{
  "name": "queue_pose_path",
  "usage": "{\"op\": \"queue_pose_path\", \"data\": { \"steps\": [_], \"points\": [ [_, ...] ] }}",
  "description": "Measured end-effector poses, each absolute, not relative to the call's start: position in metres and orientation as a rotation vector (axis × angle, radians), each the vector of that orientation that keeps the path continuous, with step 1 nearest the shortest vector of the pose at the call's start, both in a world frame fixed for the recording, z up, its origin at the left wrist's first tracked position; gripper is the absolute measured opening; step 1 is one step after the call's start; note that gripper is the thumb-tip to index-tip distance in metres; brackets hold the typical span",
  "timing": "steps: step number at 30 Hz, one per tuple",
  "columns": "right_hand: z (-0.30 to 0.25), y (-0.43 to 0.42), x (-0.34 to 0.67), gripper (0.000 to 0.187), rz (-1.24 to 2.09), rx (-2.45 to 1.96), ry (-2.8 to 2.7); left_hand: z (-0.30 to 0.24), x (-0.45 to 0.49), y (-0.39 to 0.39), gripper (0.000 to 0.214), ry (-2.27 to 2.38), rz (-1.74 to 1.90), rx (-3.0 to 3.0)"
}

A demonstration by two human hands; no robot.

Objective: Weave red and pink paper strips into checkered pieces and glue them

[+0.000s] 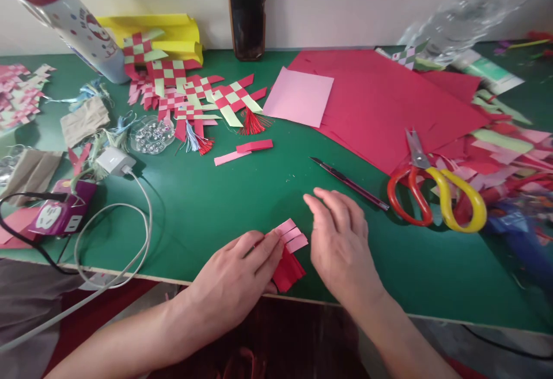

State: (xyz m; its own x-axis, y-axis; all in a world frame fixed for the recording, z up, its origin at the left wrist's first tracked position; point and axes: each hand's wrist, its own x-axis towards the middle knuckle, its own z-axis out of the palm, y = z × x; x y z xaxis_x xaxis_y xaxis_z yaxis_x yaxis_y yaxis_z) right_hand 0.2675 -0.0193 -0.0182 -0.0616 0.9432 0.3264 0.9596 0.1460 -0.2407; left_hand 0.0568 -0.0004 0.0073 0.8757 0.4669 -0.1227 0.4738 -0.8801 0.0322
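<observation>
Near the table's front edge, my left hand [242,266] grips slit paper strips, pink [297,239] at the top and red [288,272] below. Its fingers press on their left side and cover part of them; the thumb is mostly hidden underneath. Just right of the strips hovers my right hand [339,241], fingers loosely bent and apart, nothing seen in them. Beyond it lies a dark craft knife [349,183]. A short red strip [254,146] and a pink strip [232,158] lie farther back on the green table.
Scissors [419,160] with red and yellow handles lie right, by red paper sheets [380,102] and a pink square [300,97]. Woven paper fish [233,97] lie at the back left. A white cable [149,206] loops over the left front edge. A phone [247,10] leans on the wall.
</observation>
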Motion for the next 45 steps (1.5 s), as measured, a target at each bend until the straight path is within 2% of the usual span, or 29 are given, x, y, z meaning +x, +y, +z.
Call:
{"op": "queue_pose_path", "data": {
  "steps": [4, 8, 16, 28, 31, 37, 45],
  "points": [
    [-0.010, -0.030, 0.273, 0.045, 0.039, -1.634, -1.987, 0.006, 0.056, -0.001, 0.053, 0.738, -0.190, 2.980],
    [-0.004, -0.046, 0.266, 0.032, 0.252, -1.509, -2.089, 0.005, 0.055, -0.001, 0.057, 0.737, -0.176, 2.979],
    [-0.005, -0.055, 0.268, 0.010, 0.342, -1.500, -2.029, 0.007, 0.054, 0.003, 0.067, 0.731, -0.068, 2.906],
    [-0.006, -0.052, 0.271, 0.013, 0.317, -1.486, -2.029, 0.013, 0.048, 0.010, 0.047, 0.641, -0.050, 2.827],
    [-0.006, -0.048, 0.275, 0.020, 0.225, -1.477, -2.051, 0.010, 0.047, 0.010, 0.050, 0.610, -0.024, 2.860],
    [-0.007, -0.037, 0.279, 0.018, 0.164, -1.510, -2.152, 0.006, 0.046, 0.009, 0.067, 0.590, -0.023, 2.883],
    [-0.010, -0.029, 0.278, 0.015, 0.188, -1.559, -2.134, 0.004, 0.044, 0.008, 0.065, 0.607, -0.031, 2.893]
  ]
}}
